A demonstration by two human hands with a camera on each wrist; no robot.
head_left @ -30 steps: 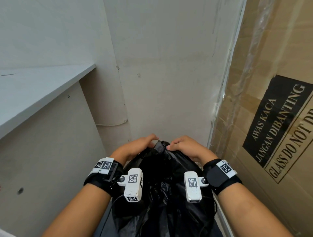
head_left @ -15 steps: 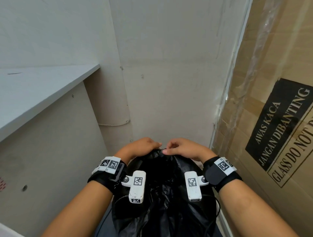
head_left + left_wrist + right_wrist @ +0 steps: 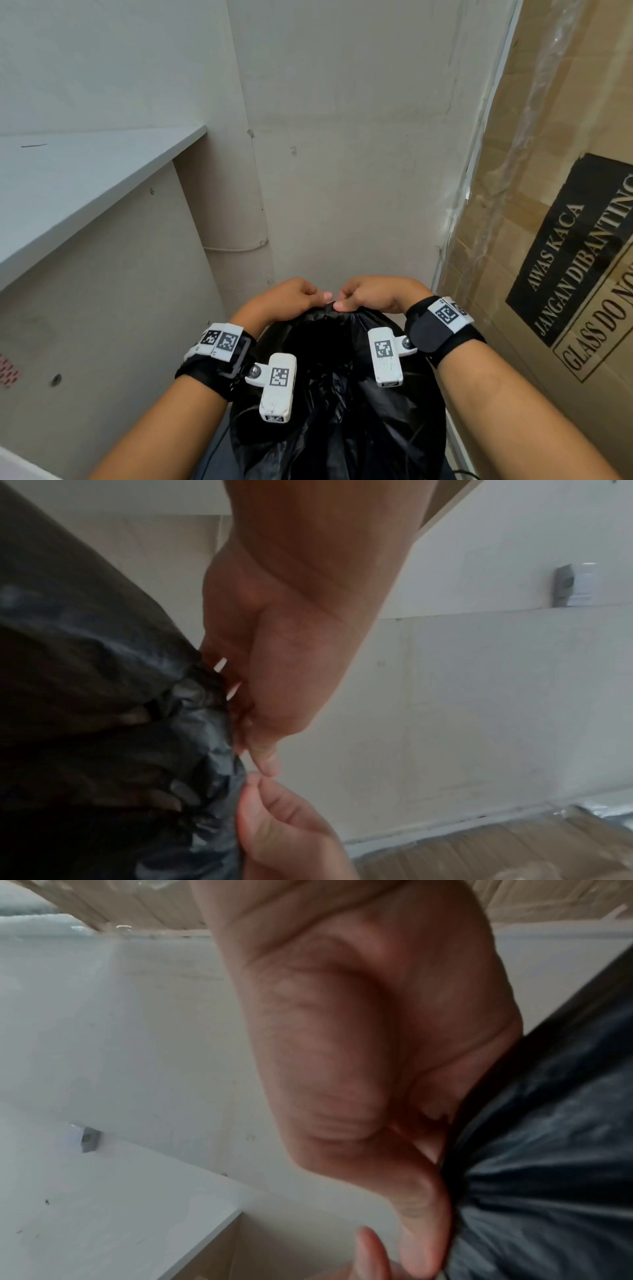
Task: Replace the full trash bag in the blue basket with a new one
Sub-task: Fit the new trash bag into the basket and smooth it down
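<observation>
Black plastic film, gathered: the far edge of the trash bag (image 3: 337,404) is bunched into a small peak right between the two hands. Fingers (image 3: 317,297) of the left hand (image 3: 289,301) are curled, thumb and forefinger pinching the gathered rim; the left wrist view shows the thumb pressed against the crinkled film. Fingers (image 3: 346,301) of the right hand (image 3: 371,296) are curled the same way, pinching the same peak from the other side. Fingertips of both hands nearly touch.

Key relation: the pinch point sits on the far side of the bag mouth; the bag body lies below and toward the person from the fingers. Both hands are equally near, neither leads.

Bag's long axis runs roughly vertical, mouth pointing up, its open dark interior showing between the forearms. Blue basket not identifiable in any view, presumably hidden under the bag.

Judgement: rim is being gathered for closing or lifting; the next pull likely goes up along the bag's axis.

Surroundings: white shelf (image 3: 78,192) left, cardboard box (image 3: 548,171) close on the right.
</observation>
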